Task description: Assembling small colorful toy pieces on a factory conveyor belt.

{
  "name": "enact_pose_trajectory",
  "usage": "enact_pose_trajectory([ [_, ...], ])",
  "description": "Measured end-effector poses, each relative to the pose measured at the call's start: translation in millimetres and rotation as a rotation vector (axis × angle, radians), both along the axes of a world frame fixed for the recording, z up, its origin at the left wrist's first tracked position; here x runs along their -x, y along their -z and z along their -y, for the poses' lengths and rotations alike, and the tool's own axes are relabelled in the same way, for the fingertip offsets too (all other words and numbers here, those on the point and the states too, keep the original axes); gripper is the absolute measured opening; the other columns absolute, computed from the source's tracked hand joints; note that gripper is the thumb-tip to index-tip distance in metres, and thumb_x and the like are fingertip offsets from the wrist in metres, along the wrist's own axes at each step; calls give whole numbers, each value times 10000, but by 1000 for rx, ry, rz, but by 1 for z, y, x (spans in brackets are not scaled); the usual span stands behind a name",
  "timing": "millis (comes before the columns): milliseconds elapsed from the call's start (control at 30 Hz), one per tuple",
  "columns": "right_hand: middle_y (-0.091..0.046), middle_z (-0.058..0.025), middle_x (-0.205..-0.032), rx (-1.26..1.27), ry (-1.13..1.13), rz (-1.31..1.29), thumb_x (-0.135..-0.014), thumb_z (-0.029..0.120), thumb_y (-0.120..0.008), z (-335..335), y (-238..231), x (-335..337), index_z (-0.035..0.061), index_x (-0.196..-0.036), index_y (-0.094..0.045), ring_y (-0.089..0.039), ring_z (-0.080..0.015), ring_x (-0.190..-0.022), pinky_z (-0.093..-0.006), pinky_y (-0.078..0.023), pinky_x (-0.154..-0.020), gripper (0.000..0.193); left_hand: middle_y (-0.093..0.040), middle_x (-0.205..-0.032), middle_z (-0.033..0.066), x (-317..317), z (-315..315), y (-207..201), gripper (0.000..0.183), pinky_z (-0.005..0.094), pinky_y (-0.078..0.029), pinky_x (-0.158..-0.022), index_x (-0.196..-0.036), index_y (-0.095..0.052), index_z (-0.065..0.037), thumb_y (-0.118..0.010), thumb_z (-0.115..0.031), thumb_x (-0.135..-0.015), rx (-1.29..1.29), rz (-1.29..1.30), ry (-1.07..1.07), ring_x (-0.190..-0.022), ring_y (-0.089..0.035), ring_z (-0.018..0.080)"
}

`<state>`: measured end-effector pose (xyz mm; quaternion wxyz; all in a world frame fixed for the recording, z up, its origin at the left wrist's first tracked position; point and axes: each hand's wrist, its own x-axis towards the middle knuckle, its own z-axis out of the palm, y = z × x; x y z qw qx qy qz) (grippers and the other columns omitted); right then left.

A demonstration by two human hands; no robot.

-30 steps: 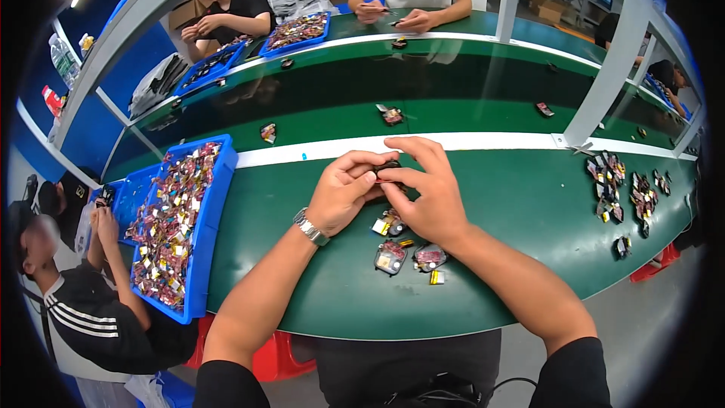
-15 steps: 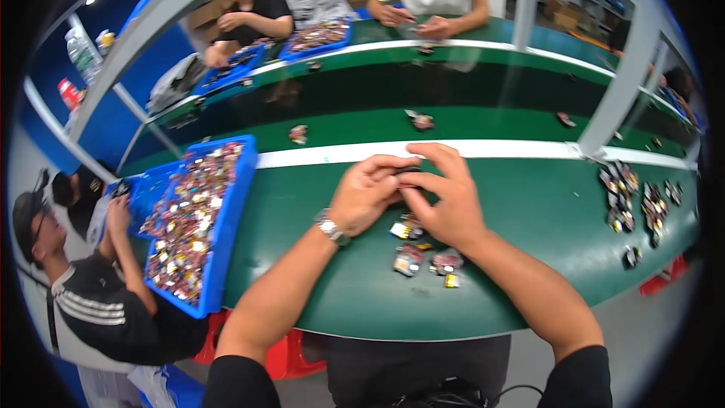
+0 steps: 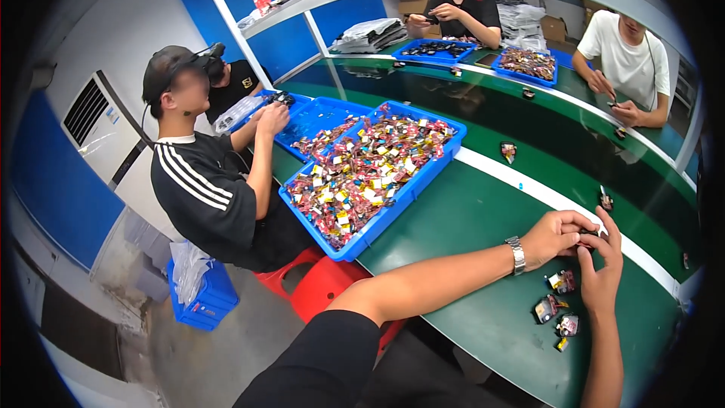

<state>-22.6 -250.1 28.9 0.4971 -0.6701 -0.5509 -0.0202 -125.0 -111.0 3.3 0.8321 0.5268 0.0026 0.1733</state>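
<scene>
My left hand (image 3: 550, 240), with a metal-band watch on its wrist, and my right hand (image 3: 602, 272) meet over the green table. Both are closed, fingertips pinching a small dark part (image 3: 587, 237) between them; the fingers cover most of it. Just below the hands on the tabletop lie several small electronic assemblies with wires and yellow bits, among them one assembly (image 3: 562, 281), a greyish one (image 3: 545, 309) and another (image 3: 567, 325).
To the left, a blue tray (image 3: 414, 200) holds a heap of small wired parts (image 3: 370, 170). Beyond a white rail (image 3: 495, 168) runs a dark green belt carrying scattered parts. A co-worker (image 3: 200, 174) sits at the left, near a red stool (image 3: 321, 287); others work across.
The view has swung left, so my hands and the loose assemblies now appear further right, and the blue tray and the co-worker show more fully. The hands still pinch the dark part.
</scene>
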Motion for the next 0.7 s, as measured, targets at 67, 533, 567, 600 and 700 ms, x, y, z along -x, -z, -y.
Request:
enact_pose_trajectory([
  [67,-514,-135,-1410,18,41,75,-798,-15,-633,2,-3,1,24,-950,-686,-455,-322,-1330,-444,-366,-1080,166,-630,-1228,77,2,0,-3,283,310,-551,-931,-1263,-540,-20,-466,-9,-989,-30,-19,6,-1097,-629,130],
  [533,-565,-133,-1000,-46,133,269,-794,-82,-659,-4,5,4,-21,-956,-644,-594,-273,-920,-356,-506,-737,174,-655,-1142,57,-4,-1,3,247,299,-586,-858,-1219,-544,-32,-463,-12,-987,29,-67,0,-1018,-652,115],
  [567,-565,-133,-1000,-46,130,268,-794,-82,-659,-4,5,4,-21,-956,-644,-594,-273,-920,-356,-506,-737,174,-658,-1130,54,-4,-1,2,243,297,-588,-849,-1213,-547,-32,-464,-11,-985,40,-78,-6,-1012,-651,108],
  [600,-575,-136,-1002,-60,130,332,-792,-75,-669,-4,4,5,-19,-975,-655,-601,-276,-918,-359,-511,-726,191,-658,-1130,54,-3,-1,2,243,297,-588,-849,-1213,-547,-32,-464,-11,-985,40,-79,-10,-1012,-651,108],
  [700,-593,-134,-1001,-67,127,407,-788,-64,-686,-6,6,4,-17,-996,-670,-612,-282,-914,-362,-519,-715,213,-658,-1121,50,0,-1,2,235,283,-589,-830,-1202,-549,-30,-468,-8,-982,38,-114,-46,-993,-650,100],
])
